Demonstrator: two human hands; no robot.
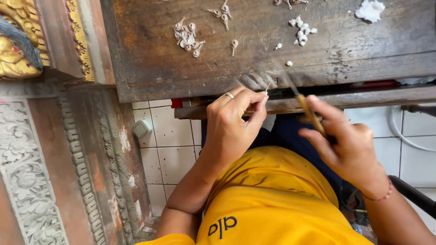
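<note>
Tool [308, 109] in right hand [349, 145], tiny piece [266, 92] pinched left [234, 122]

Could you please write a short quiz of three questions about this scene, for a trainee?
1. True or false: the right hand holds a thin wooden-handled tool.
2. What does the left hand pinch at its fingertips?
A. a small pale piece
B. a paintbrush
C. a coin
3. Fill in: a ring sits on a finger of the ____ hand.

Key
1. True; the handle lies across the fingers and the blade points up to the wooden workbench.
2. A; it looks like the small pale ornaments lying on the bench.
3. left.
</note>
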